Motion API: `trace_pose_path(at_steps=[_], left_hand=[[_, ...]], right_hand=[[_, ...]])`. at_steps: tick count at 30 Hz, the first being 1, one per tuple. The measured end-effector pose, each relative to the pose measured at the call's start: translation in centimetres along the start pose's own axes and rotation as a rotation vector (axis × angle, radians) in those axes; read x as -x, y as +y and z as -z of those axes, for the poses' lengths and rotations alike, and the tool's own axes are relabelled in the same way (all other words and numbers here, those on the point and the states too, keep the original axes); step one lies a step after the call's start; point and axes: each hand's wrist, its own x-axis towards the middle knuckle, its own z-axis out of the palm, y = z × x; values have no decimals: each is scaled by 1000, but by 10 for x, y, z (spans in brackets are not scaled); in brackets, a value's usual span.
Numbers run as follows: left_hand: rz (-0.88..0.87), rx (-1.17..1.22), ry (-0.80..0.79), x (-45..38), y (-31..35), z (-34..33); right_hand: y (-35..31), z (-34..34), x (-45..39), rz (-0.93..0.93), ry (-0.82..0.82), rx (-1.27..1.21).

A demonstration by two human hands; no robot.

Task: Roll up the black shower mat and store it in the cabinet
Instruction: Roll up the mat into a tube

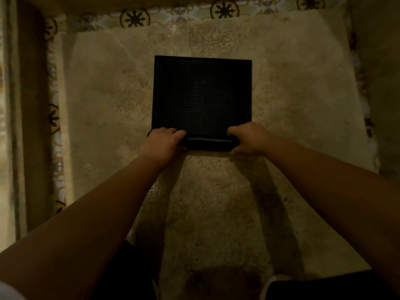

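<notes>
On the mottled beige shower floor (281, 94), bordered by patterned tile (134, 18), the square black shower mat (201, 96) lies flat, grid-textured and pliable. Left hand (162, 140) and right hand (251, 137) clamp its near rolled edge; even, tight forward pressure should keep the roll straight.

Dim, warm yellowish light falls on a mottled beige stone floor (205, 202), brightest toward the far end. A border of patterned tiles (135, 18) with dark round floral motifs runs along the far edge and down the left side. A plain vertical frame (19, 126) stands at far left, a shadowed wall (381, 83) at right.
</notes>
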Motion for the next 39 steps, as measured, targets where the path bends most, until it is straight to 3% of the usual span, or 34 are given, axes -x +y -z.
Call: trace_pose_path(at_steps=[5, 10, 17, 21, 28, 31, 39], left_hand=[[19, 12, 10, 7, 4, -11], [125, -129, 21, 5, 12, -17], [85, -123, 35, -11, 4, -9], [79, -134, 55, -15, 3, -9], [63, -70, -30, -20, -8, -3], [17, -148, -106, -17, -24, 3], [82, -278, -108, -4, -16, -9]], right_hand=[[-1, -16, 16, -36, 111, -227], [7, -25, 15, 16, 263, -121], [0, -25, 24, 1, 282, -41], [-2, -28, 24, 18, 209, 105], [-4, -15, 11, -55, 170, 44], [-3, -13, 9, -60, 155, 39], [-1, -21, 11, -26, 212, 43]])
